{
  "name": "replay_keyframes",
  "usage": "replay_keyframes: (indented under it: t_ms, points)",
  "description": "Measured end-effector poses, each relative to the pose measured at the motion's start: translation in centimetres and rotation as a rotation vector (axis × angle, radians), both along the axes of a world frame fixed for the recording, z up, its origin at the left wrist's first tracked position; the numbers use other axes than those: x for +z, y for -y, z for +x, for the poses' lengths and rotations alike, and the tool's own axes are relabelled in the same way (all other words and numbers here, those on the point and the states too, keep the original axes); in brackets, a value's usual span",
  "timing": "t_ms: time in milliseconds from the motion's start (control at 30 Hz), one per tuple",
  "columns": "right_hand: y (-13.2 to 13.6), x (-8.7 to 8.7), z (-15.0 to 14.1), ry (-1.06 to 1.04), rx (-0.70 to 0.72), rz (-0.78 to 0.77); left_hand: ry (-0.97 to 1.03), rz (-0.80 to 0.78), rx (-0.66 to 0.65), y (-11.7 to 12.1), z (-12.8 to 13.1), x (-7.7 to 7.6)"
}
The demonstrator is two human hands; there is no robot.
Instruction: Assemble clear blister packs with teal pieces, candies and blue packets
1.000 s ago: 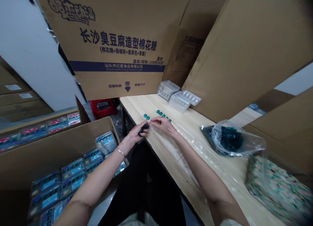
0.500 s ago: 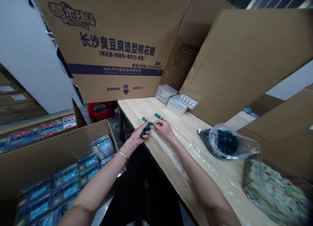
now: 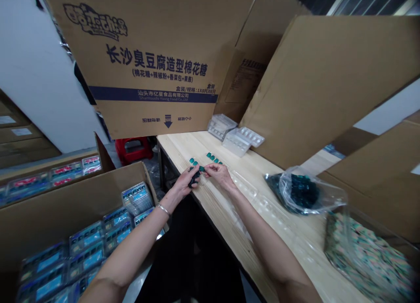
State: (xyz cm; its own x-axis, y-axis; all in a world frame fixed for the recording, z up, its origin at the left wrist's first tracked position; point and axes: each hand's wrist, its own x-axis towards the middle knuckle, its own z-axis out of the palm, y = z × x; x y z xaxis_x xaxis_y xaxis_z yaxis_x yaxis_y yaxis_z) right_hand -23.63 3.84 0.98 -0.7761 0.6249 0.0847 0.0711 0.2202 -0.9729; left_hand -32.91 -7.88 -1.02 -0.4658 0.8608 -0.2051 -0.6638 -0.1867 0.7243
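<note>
My left hand (image 3: 187, 180), with a bracelet at the wrist, is closed round a cluster of small dark teal pieces (image 3: 194, 180). Against its fingertips, my right hand (image 3: 220, 172) pinches one teal piece (image 3: 202, 168) between thumb and finger. Just beyond both hands, a row of teal pieces (image 3: 213, 158) sits in what looks like a clear moulded tray. A few more teal pieces (image 3: 193, 161) lie in front of my left hand. Other clear plastic trays (image 3: 243, 183) run along the table under and beside my right forearm.
A clear bag of teal pieces (image 3: 303, 191) lies on the wooden table (image 3: 177, 143), near a bag of multicoloured pieces (image 3: 370, 250). Stacked clear trays (image 3: 238, 142) stand at the back, before large cardboard boxes (image 3: 157, 45). Left, an open carton (image 3: 65, 207) holds blue packs (image 3: 87, 255).
My right fingers have drawn in beside the left hand, and a teal piece now shows between them. The view has shifted slightly; the left hand stays closed on its pieces.
</note>
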Motion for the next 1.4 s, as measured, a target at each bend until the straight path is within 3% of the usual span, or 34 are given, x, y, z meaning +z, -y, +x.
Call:
replay_keyframes:
  t_ms: [200, 400, 500, 567, 667, 767, 933, 1100, 1233, 1333, 1400]
  points:
    - [0.6, -0.9, -0.5, -0.024, -0.132, 0.251, -0.09, -0.029, 0.029, 0.0, 0.5, -0.3]
    - [0.5, -0.8, -0.3, -0.031, -0.03, -0.036, -0.14, -0.035, 0.01, -0.1, 0.3, -0.4]
    - [0.2, -0.8, 0.0, 0.004, 0.027, -0.07, -0.178, -0.052, 0.002, 0.0, 0.3, -0.6]
    - [0.1, -1.0, 0.0, 0.022, -0.034, 0.06, -0.218, -0.076, 0.013, -0.1, 0.5, -0.8]
    - [0.4, -1.3, -0.1, 0.027, -0.177, 0.448, -0.303, -0.126, 0.037, -0.3, 1.0, -1.2]
    - [0.7, -1.5, -0.1, 0.026, -0.176, 0.754, -0.423, -0.168, 0.088, -0.9, 1.1, -1.8]
    - [0.9, -1.5, 0.2, 0.021, -0.151, 0.842, -0.644, -0.2, 0.211, -1.5, 0.3, -2.5]
    - [1.3, -1.4, 0.5, 0.036, -0.099, 0.947, -0.734, -0.222, 0.227, -1.4, 0.2, -2.5]
    - [1.3, -1.8, 0.4, 0.002, -0.033, 0.898, -0.705, -0.227, 0.188, -1.1, 0.1, -2.2]
    - [0.5, -1.9, 0.5, -0.07, 0.018, 0.677, -0.621, -0.238, 0.097, -0.3, 0.1, -2.2]
    - [-0.1, -1.6, 0.8, -0.081, 0.13, 0.508, -0.548, -0.235, 0.006, 0.4, 0.2, -2.0]
